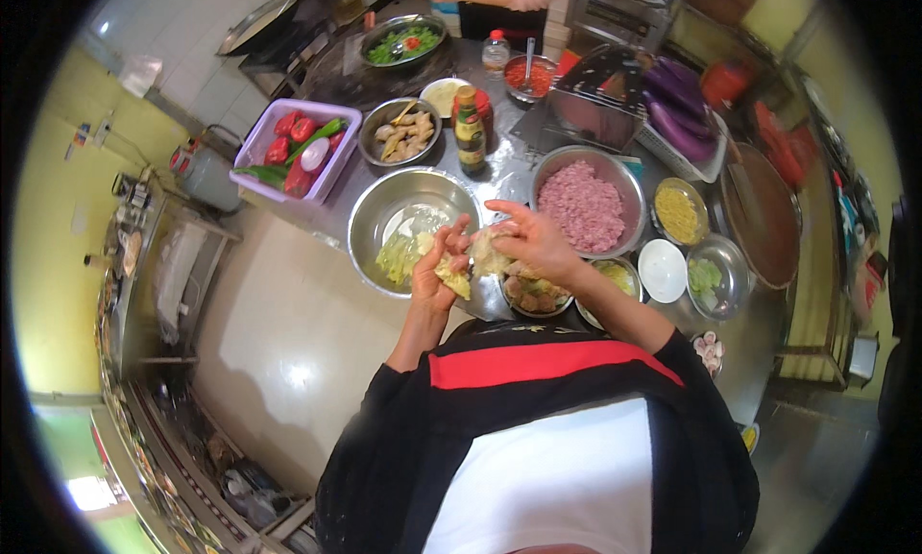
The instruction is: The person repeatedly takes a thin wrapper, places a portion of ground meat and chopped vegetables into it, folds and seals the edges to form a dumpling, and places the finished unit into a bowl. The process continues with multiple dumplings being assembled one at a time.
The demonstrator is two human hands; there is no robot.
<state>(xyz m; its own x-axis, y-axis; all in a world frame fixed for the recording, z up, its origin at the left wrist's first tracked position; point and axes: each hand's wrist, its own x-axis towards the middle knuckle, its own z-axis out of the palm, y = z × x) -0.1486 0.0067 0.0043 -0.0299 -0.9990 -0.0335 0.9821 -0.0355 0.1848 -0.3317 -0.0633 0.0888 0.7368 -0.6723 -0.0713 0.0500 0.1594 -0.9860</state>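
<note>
My left hand (437, 264) holds a crumpled pale-yellow leaf (455, 279), probably cabbage, over the right rim of a large steel basin (358, 226). More yellow-green leaves (395, 259) lie in water in that basin. Just to the right, my right hand (536, 241) pinches a pale beige clump (490, 251) whose make-up I cannot tell; its index finger is stretched out. Beneath this hand stands a bowl of brownish lumps with leaf pieces (534, 295), partly hidden. Past my right hand sits a steel bowl of minced pink meat (582, 205).
A purple basket (351, 133) of peppers, a bowl of ginger (410, 133) and a glass bottle (470, 140) stand beyond the basin. On the right are a white bowl (663, 271), eggplants (677, 115) and a cleaver on a round board (763, 223). Another person (497, 7) works opposite.
</note>
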